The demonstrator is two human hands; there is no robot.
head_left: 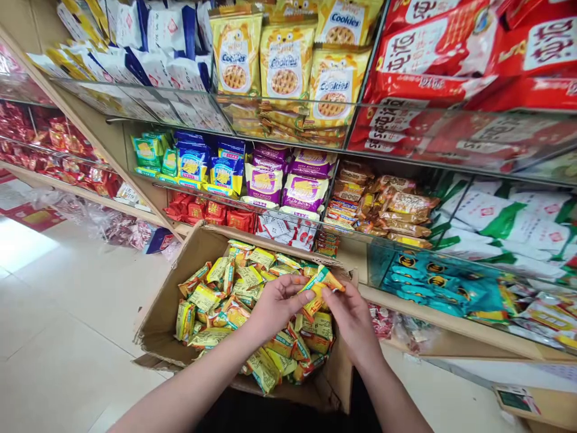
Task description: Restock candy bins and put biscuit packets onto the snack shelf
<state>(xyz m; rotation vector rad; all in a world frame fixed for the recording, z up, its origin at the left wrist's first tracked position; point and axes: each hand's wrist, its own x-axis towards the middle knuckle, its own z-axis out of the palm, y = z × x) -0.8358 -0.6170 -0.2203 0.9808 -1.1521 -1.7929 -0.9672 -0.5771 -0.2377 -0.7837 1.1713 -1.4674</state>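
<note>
Between both hands is a small yellow-and-orange snack packet (318,288) with a green-and-white strip, held above an open cardboard box. My left hand (282,300) pinches its left side, thumb on the front. At the packet's right end, my right hand (351,313) grips it between thumb and fingers. Below them the cardboard box (157,325) holds a heap of similar yellow snack packets (238,285), lying at all angles. The right forearm passes over the box's right wall, and the left forearm hides part of the heap.
Shelves with clear front panels (288,108) rise behind the box. They carry yellow cookie bags (283,60), red bags (419,48), purple biscuit bags (306,180) and teal packets (433,282). Plastic-wrapped goods (108,222) lie on the tiled floor (81,313) at left. A wooden board (550,406) is at lower right.
</note>
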